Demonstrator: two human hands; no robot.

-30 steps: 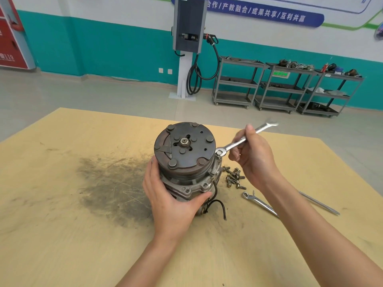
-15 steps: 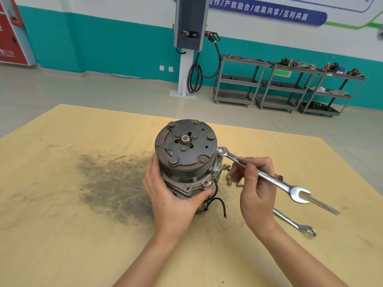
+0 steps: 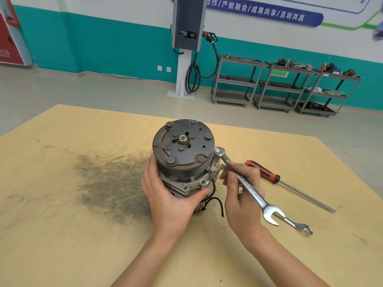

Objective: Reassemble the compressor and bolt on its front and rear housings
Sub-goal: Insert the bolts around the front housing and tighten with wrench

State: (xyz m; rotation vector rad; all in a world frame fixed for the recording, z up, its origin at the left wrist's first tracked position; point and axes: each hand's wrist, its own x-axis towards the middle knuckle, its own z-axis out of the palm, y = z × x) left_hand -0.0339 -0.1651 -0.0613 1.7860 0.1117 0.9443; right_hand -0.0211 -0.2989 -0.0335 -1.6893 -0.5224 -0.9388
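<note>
My left hand [image 3: 172, 195] grips the heavy compressor [image 3: 184, 162] by its housing; right hand [image 3: 242, 195] fingers pinch the stiff wrench [image 3: 246, 185].

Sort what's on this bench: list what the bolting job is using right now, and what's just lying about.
In use:
- compressor, steadied by the left hand
- combination wrench, gripped by the right hand, ring end on a housing bolt

Lying about:
- red-handled screwdriver
- second wrench
- parts carts by the wall
</note>
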